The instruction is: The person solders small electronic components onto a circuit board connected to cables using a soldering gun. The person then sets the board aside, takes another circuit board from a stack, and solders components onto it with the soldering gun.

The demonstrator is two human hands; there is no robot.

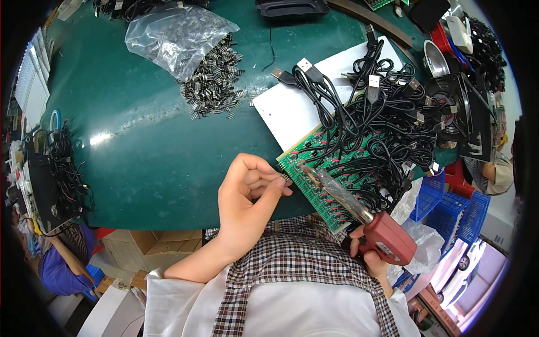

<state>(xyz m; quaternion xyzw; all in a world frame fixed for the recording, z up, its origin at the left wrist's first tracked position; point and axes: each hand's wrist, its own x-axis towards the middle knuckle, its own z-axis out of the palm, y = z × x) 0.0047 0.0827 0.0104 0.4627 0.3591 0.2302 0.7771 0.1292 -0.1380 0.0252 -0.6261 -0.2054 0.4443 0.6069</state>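
Observation:
My left hand (pixel 247 194) pinches a small metal-pinned part (pixel 286 178) between thumb and fingers, right at the left edge of a green circuit board panel (pixel 300 160). In my right hand (pixel 373 259) is a dark red soldering gun (pixel 387 238), held by its handle. Its long, stained metal barrel (pixel 337 194) slants over the panel, with the tip close to the left edge and the pinched part. Whether the tip touches the board I cannot tell. Bundled black USB cables (pixel 373 121) cover much of the panel, and short red wires show along its rows.
A white board (pixel 281 115) lies partly under the panel. Farther off are a pile of small pinned parts (pixel 210 84) and a clear plastic bag (pixel 177 36) of more. Black cables (pixel 66 168) lie at the table's left; blue crates (pixel 449 210) stand at the right. Other people sit nearby.

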